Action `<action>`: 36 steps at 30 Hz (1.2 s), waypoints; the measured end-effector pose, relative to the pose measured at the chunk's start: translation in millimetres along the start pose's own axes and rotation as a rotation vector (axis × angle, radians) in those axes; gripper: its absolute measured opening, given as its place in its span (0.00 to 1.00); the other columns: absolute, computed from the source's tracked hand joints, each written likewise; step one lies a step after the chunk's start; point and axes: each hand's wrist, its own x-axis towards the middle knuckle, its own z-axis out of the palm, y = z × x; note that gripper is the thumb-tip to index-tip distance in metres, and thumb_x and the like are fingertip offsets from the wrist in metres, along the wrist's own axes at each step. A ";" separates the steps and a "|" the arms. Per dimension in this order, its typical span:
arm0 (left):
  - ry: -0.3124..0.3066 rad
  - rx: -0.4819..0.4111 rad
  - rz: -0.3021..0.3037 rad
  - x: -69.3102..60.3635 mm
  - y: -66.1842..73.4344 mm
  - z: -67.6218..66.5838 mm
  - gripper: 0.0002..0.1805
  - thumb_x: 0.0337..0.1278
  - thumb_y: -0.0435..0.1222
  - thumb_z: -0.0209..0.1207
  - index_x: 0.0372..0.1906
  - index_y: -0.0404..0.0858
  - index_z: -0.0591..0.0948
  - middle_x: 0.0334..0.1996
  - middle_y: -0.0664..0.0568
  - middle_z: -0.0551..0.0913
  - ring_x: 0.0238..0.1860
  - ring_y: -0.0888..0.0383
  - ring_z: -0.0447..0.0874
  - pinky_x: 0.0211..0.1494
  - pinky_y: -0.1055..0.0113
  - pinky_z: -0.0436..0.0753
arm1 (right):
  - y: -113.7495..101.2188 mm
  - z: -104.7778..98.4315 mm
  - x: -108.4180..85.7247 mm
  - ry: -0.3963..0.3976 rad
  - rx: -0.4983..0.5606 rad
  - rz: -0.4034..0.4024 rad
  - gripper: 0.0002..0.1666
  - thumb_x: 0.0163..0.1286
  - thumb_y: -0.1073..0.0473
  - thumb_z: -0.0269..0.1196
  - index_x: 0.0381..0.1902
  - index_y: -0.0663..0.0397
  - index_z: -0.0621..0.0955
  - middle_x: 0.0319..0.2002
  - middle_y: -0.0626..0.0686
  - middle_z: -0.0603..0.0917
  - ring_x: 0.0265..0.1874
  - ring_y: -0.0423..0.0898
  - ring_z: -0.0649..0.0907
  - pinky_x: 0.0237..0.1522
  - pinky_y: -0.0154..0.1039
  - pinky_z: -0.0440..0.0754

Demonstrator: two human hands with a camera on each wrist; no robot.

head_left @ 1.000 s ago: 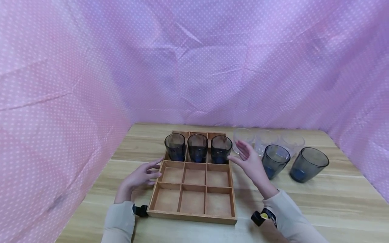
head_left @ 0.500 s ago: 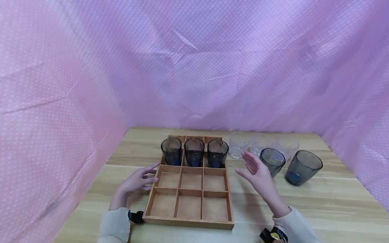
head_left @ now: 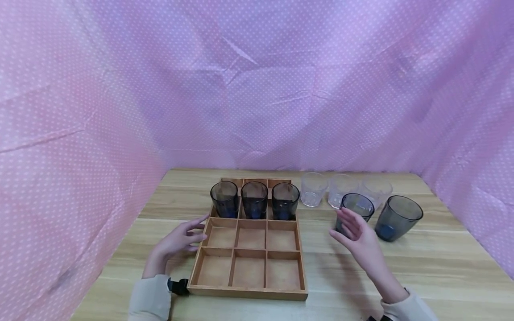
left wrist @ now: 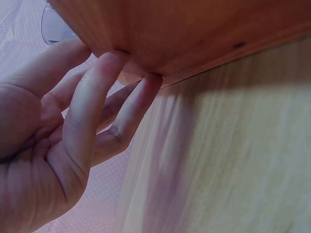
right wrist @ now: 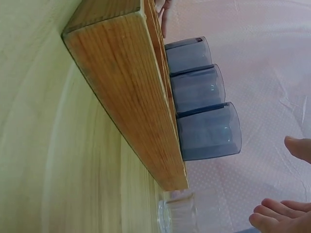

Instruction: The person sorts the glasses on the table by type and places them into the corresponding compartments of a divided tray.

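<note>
A wooden compartment tray (head_left: 247, 293) lies on the table in the head view. Three smoky dark glasses (head_left: 254, 200) stand side by side in one of its far rows; the two nearer rows hold nothing. My left hand (head_left: 176, 242) has its fingertips against the tray's left side, and in the left wrist view these fingers (left wrist: 131, 109) touch the wooden wall (left wrist: 204, 34). My right hand (head_left: 363, 247), thumb and fingers spread, is in front of a dark glass (head_left: 364, 208), partly covering it. Whether they touch cannot be told. Another dark glass (head_left: 397, 219) stands to its right.
Three clear glasses (head_left: 313, 189) stand in a row at the back right of the table (head_left: 321, 285), behind the dark ones. Pink dotted cloth (head_left: 257, 111) surrounds the table at the back and sides.
My right hand has moved away from the rightmost glass in the tray, rightward to the loose dark glasses. My left hand keeps its place at the tray. The head view has shifted slightly.
</note>
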 end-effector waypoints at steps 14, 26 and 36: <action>0.001 -0.022 0.002 0.7 -1.5 -1.0 0.41 0.63 0.40 0.61 0.76 0.39 0.55 0.67 0.23 0.59 0.52 0.50 0.78 0.42 0.66 0.86 | 12.6 -15.0 -11.2 0.082 0.180 -0.055 0.33 0.57 0.78 0.65 0.60 0.75 0.66 0.47 0.26 0.81 0.49 0.21 0.78 0.51 0.16 0.75; 0.007 0.001 0.007 2.0 1.2 -1.6 0.39 0.65 0.37 0.59 0.76 0.38 0.55 0.67 0.23 0.59 0.52 0.49 0.78 0.41 0.67 0.86 | 22.5 -28.2 -16.4 0.151 0.114 -0.010 0.31 0.61 0.73 0.65 0.60 0.72 0.66 0.45 0.23 0.80 0.47 0.19 0.77 0.49 0.13 0.73; -0.005 -0.005 0.007 2.3 -2.3 -2.3 0.40 0.64 0.38 0.60 0.76 0.40 0.55 0.67 0.23 0.58 0.50 0.52 0.78 0.40 0.68 0.86 | 27.1 -34.7 -12.0 0.299 -0.045 0.102 0.35 0.61 0.71 0.66 0.64 0.74 0.65 0.42 0.20 0.73 0.43 0.14 0.73 0.48 0.12 0.72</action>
